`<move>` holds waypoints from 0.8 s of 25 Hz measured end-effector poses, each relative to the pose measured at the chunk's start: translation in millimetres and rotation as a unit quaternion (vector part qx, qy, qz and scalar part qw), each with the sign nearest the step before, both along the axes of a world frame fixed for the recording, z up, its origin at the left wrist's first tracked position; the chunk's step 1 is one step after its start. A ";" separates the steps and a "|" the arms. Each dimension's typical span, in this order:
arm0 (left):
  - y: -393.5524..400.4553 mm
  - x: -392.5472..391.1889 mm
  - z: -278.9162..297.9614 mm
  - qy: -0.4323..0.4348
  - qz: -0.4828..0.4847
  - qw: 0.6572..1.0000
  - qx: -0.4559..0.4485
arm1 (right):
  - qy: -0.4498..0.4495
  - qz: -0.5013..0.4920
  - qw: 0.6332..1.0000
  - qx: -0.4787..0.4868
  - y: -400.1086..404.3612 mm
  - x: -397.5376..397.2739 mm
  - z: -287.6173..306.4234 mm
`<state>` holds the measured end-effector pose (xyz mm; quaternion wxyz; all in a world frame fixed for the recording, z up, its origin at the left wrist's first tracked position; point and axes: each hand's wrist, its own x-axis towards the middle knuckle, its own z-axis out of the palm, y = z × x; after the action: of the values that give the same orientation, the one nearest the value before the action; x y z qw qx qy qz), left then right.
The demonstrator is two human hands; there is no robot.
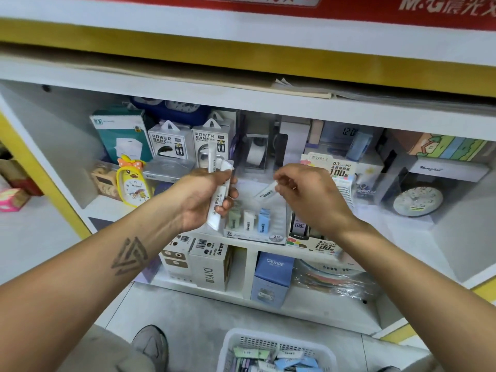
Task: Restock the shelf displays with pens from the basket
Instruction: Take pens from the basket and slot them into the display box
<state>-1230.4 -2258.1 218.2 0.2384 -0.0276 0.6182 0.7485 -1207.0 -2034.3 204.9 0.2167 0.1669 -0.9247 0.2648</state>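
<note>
My left hand (205, 196) grips a bundle of white packets (217, 208) upright in front of the shelf. My right hand (308, 196) pinches one white packet (267, 191) at its end, tilted down over a clear display tray (255, 232). The tray holds green, white and blue packets (249, 220) standing in slots and bears a 2B label. A white plastic basket (276, 350) sits on the floor at the bottom, holding several green, white and blue packets.
Power bank boxes (188, 142), a yellow duck clock (132, 182) and a round clock (417, 201) crowd the shelf. A lead-refill display (314, 241) stands right of the tray. Below are white boxes (209, 267) and a blue box (271, 277). My shoe (151, 343) is beside the basket.
</note>
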 end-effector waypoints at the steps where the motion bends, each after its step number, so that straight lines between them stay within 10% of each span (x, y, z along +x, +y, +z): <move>1: -3.8 0.7 -1.2 -0.002 -0.001 1.000 -0.004 | -0.007 0.001 1.000 0.025 -4.8 -4.0 -3.8; 20: -35.6 9.0 -9.7 -0.034 -0.037 0.999 -0.012 | -0.102 0.034 0.981 0.162 -45.0 -24.9 -14.2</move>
<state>-1221.4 -2293.7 208.4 0.2866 -0.0324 0.6196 0.7301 -1231.8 -2079.3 190.7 0.0820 0.2037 -0.9663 0.1341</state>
